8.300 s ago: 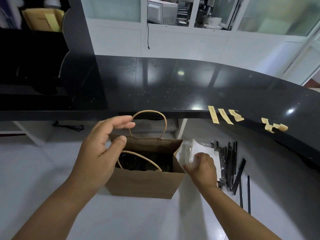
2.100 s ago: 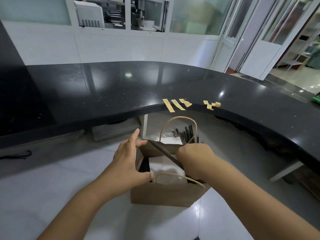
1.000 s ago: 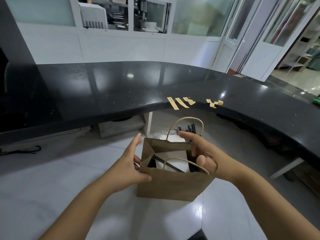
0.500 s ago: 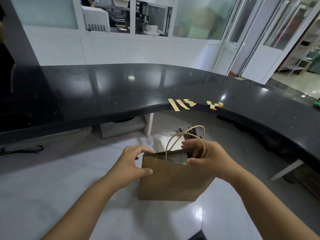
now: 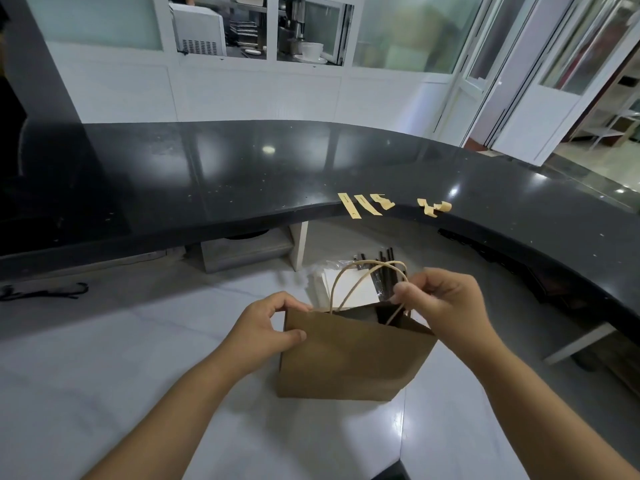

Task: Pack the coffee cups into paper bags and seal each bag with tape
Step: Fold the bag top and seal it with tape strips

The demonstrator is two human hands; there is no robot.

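Brown paper bag (image 5: pixel 349 358) mouth now nearly closed; left hand (image 5: pixel 266 327) pinches its top corner, right hand (image 5: pixel 446 303) fingers pinch looped twine handles (image 5: pixel 360 278).

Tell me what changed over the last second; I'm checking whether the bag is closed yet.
The paper bag mouth went from wide open to nearly pinched shut. The left hand now pinches its left top edge, the right hand the handles. Tape strips stayed on the counter.
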